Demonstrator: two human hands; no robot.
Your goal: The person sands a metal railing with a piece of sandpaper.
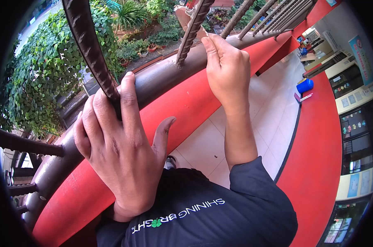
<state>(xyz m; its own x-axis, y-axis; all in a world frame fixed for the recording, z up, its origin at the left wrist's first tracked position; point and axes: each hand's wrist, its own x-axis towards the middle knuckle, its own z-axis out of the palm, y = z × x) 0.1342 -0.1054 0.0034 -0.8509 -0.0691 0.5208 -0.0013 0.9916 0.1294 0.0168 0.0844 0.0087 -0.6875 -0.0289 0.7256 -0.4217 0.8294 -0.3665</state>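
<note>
My left hand (120,144) lies with spread fingers over a thick brown metal pipe (161,80). A ribbed upright bar (89,45) rises between its fingers, and the thumb points away to the right. At the upper middle, my right hand (227,61) is closed in a pinch between thumb and forefinger. A thin, pale string (204,30) runs up from its fingertips toward another ribbed bar (192,35). Beside that bar hangs a flat reddish-brown piece (183,17), whose kind I cannot make out. The string's far end is hard to see.
A red ledge (186,101) runs below the pipe. Leafy climbing plants (50,78) and potted plants stand beyond the railing. On the right are a tiled walkway (273,107), a blue bin (304,85), a red floor strip (318,164) and windows.
</note>
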